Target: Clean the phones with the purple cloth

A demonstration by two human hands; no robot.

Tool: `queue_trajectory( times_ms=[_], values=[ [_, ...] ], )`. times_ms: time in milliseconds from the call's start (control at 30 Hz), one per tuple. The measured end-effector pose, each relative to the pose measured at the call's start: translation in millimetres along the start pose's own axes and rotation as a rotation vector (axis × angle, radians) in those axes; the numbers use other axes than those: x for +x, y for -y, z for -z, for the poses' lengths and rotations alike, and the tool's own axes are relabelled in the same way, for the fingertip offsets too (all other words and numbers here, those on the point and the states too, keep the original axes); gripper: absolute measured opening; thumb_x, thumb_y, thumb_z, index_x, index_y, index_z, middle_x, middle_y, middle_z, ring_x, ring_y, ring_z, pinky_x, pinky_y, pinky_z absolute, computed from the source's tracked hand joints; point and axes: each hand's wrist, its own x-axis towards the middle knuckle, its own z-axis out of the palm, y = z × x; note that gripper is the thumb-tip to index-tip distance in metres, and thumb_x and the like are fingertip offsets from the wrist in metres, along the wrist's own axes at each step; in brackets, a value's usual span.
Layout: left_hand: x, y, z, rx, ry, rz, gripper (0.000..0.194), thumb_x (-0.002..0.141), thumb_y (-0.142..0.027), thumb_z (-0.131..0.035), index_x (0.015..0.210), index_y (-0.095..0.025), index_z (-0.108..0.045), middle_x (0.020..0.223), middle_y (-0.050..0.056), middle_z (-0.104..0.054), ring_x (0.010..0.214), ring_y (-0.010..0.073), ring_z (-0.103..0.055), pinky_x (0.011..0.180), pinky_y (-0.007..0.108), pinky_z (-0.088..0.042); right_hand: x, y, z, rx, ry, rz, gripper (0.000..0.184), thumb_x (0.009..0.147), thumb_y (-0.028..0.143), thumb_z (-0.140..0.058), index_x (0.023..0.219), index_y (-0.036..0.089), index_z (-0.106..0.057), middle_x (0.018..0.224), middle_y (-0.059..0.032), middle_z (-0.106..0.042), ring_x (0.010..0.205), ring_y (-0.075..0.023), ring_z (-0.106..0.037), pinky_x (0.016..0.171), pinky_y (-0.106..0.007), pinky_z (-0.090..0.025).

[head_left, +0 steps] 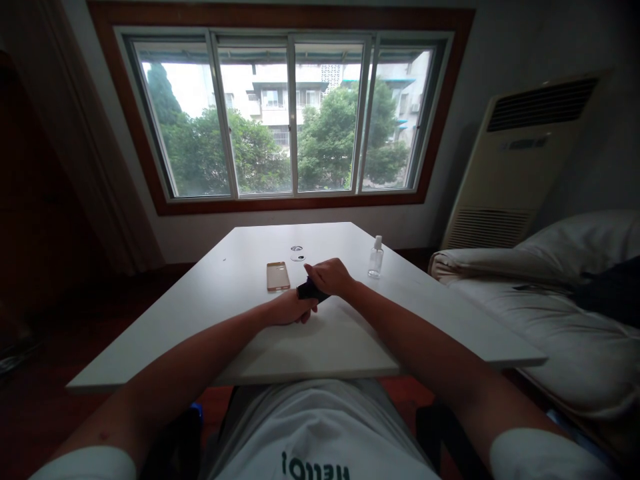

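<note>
A dark, flat, phone-like slab is held tilted above the white table. My left hand is closed around its lower side, fingers curled beneath. Over its upper face lies my right hand, closed, with the thumb pointing left. A small dark bluish bit shows under that thumb; what the right fingers hold is hidden. Just left of my hands, a pinkish-gold phone case lies on the table. Farther back are two small round pieces, flat on the tabletop.
A clear spray bottle with a white cap stands upright to the right. Beyond the table's right edge is a pale sofa, with a standing air conditioner behind it. A wide window faces me.
</note>
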Motion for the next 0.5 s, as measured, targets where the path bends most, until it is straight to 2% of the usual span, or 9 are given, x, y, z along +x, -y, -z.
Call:
queue_trajectory(
  times_ms=[133,267,333,433,500],
  values=[
    [1.1,1.2,-1.1,0.06,-0.024,-0.031,0.03,0.089,-0.035,-0.047,0.086,-0.016,-0.07,0.057,0.0,-0.062,0.053,0.0132,-0.051,0.057,0.025,-0.042,4.6,25.6,4.6,0.013,-0.019,0.084,0.055,0.105,0.036,-0.036,0.061,0.016,-0.062,0.06,-0.0037,-0.065,0.049,-0.0106,-0.05,0.054,-0.031,-0.019],
    [1.9,0.9,-2.7,0.119,-0.077,-0.12,0.025,0.084,-0.024,-0.051,0.063,-0.018,-0.065,0.062,0.003,-0.065,0.069,0.017,-0.06,0.081,0.029,-0.049,7.9,41.3,5.8,0.002,-0.034,0.175,0.051,0.103,0.035,-0.039,0.063,0.017,-0.064,0.061,-0.0028,-0.065,0.05,-0.0112,-0.049,0.054,-0.031,-0.021],
    [3.5,1.0,-3.8,0.126,-0.1,-0.125,0.027,0.084,-0.024,-0.052,0.062,-0.018,-0.065,0.059,0.003,-0.064,0.072,0.0179,-0.062,0.087,0.03,-0.048,8.1,40.6,4.7,0.0,-0.047,0.187,0.05,0.103,0.035,-0.038,0.063,0.017,-0.063,0.06,-0.0026,-0.065,0.05,-0.0113,-0.048,0.054,-0.031,-0.022],
    [6.4,1.9,-5.5,0.085,-0.105,-0.064,0.027,0.087,-0.03,-0.049,0.082,-0.016,-0.072,0.054,0.0,-0.061,0.059,0.0153,-0.058,0.07,0.027,-0.049,7.0,30.1,1.9,0.016,-0.072,0.17,0.052,0.103,0.034,-0.038,0.061,0.017,-0.061,0.058,-0.0026,-0.063,0.049,-0.0109,-0.048,0.054,-0.031,-0.022],
    [7.2,2.5,-6.2,0.042,-0.101,-0.006,0.032,0.089,-0.037,-0.048,0.093,-0.015,-0.072,0.053,-0.001,-0.061,0.049,0.013,-0.051,0.055,0.025,-0.043,5.8,19.8,0.5,0.026,-0.079,0.143,0.052,0.103,0.034,-0.037,0.06,0.016,-0.06,0.057,-0.0026,-0.062,0.049,-0.0105,-0.047,0.054,-0.031,-0.022]
  ],
)
